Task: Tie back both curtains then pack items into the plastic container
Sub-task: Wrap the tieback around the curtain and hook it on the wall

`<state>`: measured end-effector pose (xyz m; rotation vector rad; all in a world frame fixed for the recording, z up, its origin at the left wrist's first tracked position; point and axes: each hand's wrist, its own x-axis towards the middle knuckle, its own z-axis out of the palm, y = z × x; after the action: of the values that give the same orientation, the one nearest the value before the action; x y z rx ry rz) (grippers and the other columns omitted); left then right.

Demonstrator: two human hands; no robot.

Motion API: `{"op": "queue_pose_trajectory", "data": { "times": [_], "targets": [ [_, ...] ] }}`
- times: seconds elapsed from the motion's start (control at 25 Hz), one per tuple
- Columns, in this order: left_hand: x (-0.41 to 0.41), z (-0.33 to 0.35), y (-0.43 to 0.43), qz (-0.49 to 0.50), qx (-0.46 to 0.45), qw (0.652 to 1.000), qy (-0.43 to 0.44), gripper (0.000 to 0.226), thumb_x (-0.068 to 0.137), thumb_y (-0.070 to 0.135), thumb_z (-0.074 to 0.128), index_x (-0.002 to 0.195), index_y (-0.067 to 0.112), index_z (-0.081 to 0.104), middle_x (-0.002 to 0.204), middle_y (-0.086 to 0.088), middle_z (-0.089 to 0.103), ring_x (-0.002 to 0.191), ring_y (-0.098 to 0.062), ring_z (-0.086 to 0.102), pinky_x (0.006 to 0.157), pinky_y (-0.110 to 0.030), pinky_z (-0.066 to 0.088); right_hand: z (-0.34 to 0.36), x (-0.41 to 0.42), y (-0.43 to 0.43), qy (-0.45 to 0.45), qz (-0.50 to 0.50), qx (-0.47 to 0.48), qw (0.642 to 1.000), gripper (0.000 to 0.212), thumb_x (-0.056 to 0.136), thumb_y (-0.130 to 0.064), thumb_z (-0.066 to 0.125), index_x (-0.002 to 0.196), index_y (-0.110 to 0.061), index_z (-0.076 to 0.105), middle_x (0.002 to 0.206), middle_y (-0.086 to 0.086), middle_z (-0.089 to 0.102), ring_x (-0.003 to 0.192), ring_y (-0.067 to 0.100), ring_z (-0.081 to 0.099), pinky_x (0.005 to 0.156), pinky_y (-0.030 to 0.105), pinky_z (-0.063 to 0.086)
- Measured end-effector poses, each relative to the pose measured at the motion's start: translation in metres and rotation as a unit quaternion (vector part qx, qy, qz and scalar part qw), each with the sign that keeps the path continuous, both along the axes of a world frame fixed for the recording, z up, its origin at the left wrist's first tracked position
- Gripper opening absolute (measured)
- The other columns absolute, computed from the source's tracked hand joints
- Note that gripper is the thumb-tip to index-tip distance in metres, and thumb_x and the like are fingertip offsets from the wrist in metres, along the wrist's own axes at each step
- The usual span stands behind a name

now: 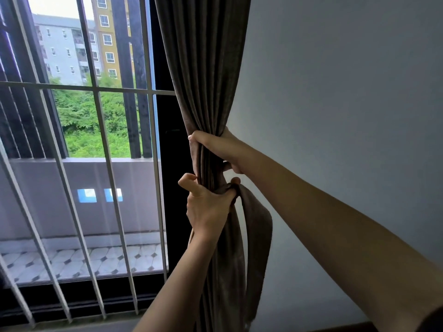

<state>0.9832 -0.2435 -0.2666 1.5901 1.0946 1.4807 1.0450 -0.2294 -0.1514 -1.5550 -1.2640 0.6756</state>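
At nine o'clock of the curtain stands the barred window, with a balcony beyond it. My left hand comes up from six o'clock and is clenched round the gathered curtain at its waist, pinching the fabric tieback against the folds. At twelve o'clock of that hand, just above it, my right hand grasps the bundle from the wall side, fingers wrapped round to the window edge. The tieback hangs in a slack loop at four o'clock of my left hand, against the grey wall. I judge this to be the tying-back step on this curtain. I cannot tell whether the other curtain is done, and the plastic container is out of view. Next, the loop needs drawing snug round the bundle and fastening, with my right hand holding the folds together.
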Motion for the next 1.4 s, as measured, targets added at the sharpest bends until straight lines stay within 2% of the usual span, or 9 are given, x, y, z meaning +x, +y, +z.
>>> {"op": "queue_pose_trajectory", "data": {
  "times": [0.24, 0.44, 0.6, 0.76, 0.92, 1.04, 1.2, 1.32, 1.4],
  "targets": [
    [0.017, 0.007, 0.004, 0.092, -0.023, 0.995, 0.025, 0.105, 0.066, 0.037, 0.078, 0.141, 0.026, 0.005, 0.101, -0.013, 0.066, 0.083, -0.031, 0.067, 0.073, -0.041, 0.055, 0.0, 0.003, -0.004, -0.007, -0.003, -0.014, 1.0, 0.071, 0.077, -0.046, 0.062, 0.137, -0.025, 0.03, 0.118, 0.002, 0.057, 0.104, 0.025, 0.058, 0.09, 0.047, 0.051],
    [0.024, 0.009, 0.005, 0.16, -0.001, 0.987, -0.004, 0.07, 0.077, 0.026, 0.072, 0.133, 0.009, 0.032, 0.1, -0.016, 0.067, 0.086, -0.033, 0.068, 0.068, -0.034, 0.051, -0.002, 0.009, -0.01, -0.033, 0.057, -0.011, 0.998, 0.071, 0.08, -0.042, 0.064, 0.139, -0.022, 0.029, 0.12, 0.004, 0.056, 0.106, 0.023, 0.059, 0.086, 0.043, 0.053],
    [0.021, 0.008, 0.008, 0.162, -0.019, 0.986, -0.018, 0.06, 0.078, 0.025, 0.068, 0.126, 0.01, 0.036, 0.092, -0.012, 0.067, 0.084, -0.034, 0.067, 0.068, -0.035, 0.049, -0.014, 0.046, -0.028, -0.011, 0.173, -0.046, 0.984, 0.085, 0.078, -0.004, 0.066, 0.143, -0.032, 0.019, 0.133, 0.008, 0.047, 0.119, 0.026, 0.053, 0.084, 0.039, 0.055],
    [0.021, 0.007, 0.008, 0.14, -0.018, 0.99, -0.003, 0.062, 0.076, 0.026, 0.072, 0.125, 0.008, 0.037, 0.099, -0.013, 0.065, 0.089, -0.034, 0.066, 0.07, -0.036, 0.051, -0.062, 0.072, -0.04, -0.313, 0.074, -0.12, 0.939, 0.099, 0.069, -0.003, 0.078, 0.146, -0.021, 0.018, 0.132, 0.013, 0.043, 0.108, 0.024, 0.051, 0.079, 0.032, 0.049],
    [0.021, 0.008, 0.002, 0.129, -0.017, 0.991, 0.005, 0.063, 0.075, 0.028, 0.073, 0.123, 0.007, 0.038, 0.099, -0.014, 0.064, 0.091, -0.035, 0.065, 0.074, -0.041, 0.053, -0.085, 0.079, -0.03, -0.421, 0.013, -0.046, 0.906, 0.047, 0.084, -0.02, 0.066, 0.126, -0.014, 0.045, 0.109, 0.01, 0.064, 0.085, 0.023, 0.06, 0.073, 0.031, 0.049],
    [0.018, 0.011, -0.002, 0.097, -0.033, 0.995, 0.006, 0.069, 0.072, 0.031, 0.076, 0.123, 0.008, 0.037, 0.098, -0.013, 0.063, 0.091, -0.035, 0.065, 0.073, -0.04, 0.053, -0.081, 0.071, -0.019, -0.237, -0.08, 0.038, 0.967, 0.014, 0.093, -0.022, 0.054, 0.101, -0.012, 0.047, 0.075, 0.004, 0.065, 0.063, 0.019, 0.063, 0.057, 0.028, 0.051],
    [0.004, 0.001, -0.001, -0.088, -0.033, 0.994, -0.064, 0.062, 0.076, 0.017, 0.069, 0.126, 0.014, 0.034, 0.094, 0.002, 0.057, 0.084, -0.016, 0.063, 0.062, -0.021, 0.054, -0.092, 0.049, -0.011, 0.002, -0.055, 0.07, 0.996, 0.028, 0.093, -0.028, 0.049, 0.106, -0.003, 0.05, 0.101, 0.012, 0.062, 0.097, 0.026, 0.062, 0.085, 0.041, 0.054],
    [-0.008, -0.012, 0.0, -0.319, -0.085, 0.91, -0.251, 0.052, 0.074, 0.007, 0.046, 0.125, 0.014, 0.041, 0.096, -0.002, 0.062, 0.09, -0.016, 0.061, 0.073, -0.028, 0.052, -0.102, 0.04, -0.018, 0.168, -0.03, 0.079, 0.982, 0.031, 0.097, -0.026, 0.037, 0.103, -0.004, 0.059, 0.099, 0.011, 0.067, 0.091, 0.019, 0.066, 0.079, 0.028, 0.054],
    [-0.009, -0.015, 0.011, -0.323, -0.127, 0.892, -0.291, 0.044, 0.081, 0.003, 0.039, 0.123, 0.013, 0.046, 0.1, -0.003, 0.062, 0.093, -0.015, 0.061, 0.078, -0.029, 0.051, -0.106, 0.035, -0.019, 0.23, -0.001, 0.088, 0.969, 0.036, 0.1, -0.023, 0.032, 0.087, -0.009, 0.063, 0.081, 0.005, 0.067, 0.075, 0.014, 0.064, 0.067, 0.021, 0.054]
  ]
}}
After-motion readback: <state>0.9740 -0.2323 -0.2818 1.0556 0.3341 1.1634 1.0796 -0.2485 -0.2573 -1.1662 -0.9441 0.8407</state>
